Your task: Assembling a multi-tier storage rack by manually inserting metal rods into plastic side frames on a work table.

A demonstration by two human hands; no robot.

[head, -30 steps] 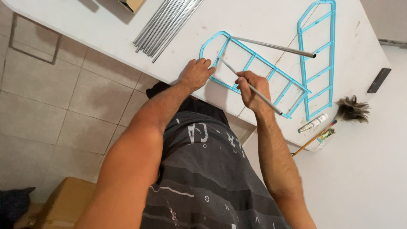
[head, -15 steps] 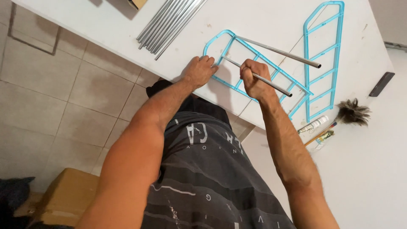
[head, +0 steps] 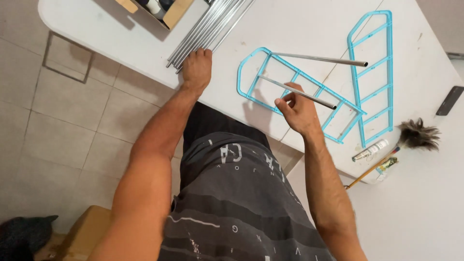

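- The right hand [head: 297, 112] pinches one thin metal rod [head: 297, 92] between thumb and fingertips, near the rod's middle; the rod slants over the nearer frame, its lower end seated at the frame's rounded end.
- The left hand [head: 196, 67] lies on the near ends of a bundle of metal rods [head: 208, 31] at the table's edge, fingers curled over them; whether it has closed around any one rod I cannot tell.
- The bundle holds several rods, packed too tightly to count exactly.
- Two light-blue plastic frames lie on the white table [head: 299, 29]: the nearer frame [head: 270, 63] runs slantwise by the right hand, and the farther frame [head: 374, 72] lies to its right, their far ends overlapping.
- A second loose rod [head: 321, 59] stands out from the nearer frame, pointing toward the farther one. That makes two rods at the frames, besides the bundle.
- Near the table's right corner lie one small tube [head: 369, 150] and one feather duster [head: 415, 134] with a wooden handle.
- One dark flat object [head: 449, 100] sits at the right edge.
- One open cardboard box [head: 159, 9] stands at the far edge, beside the bundle.
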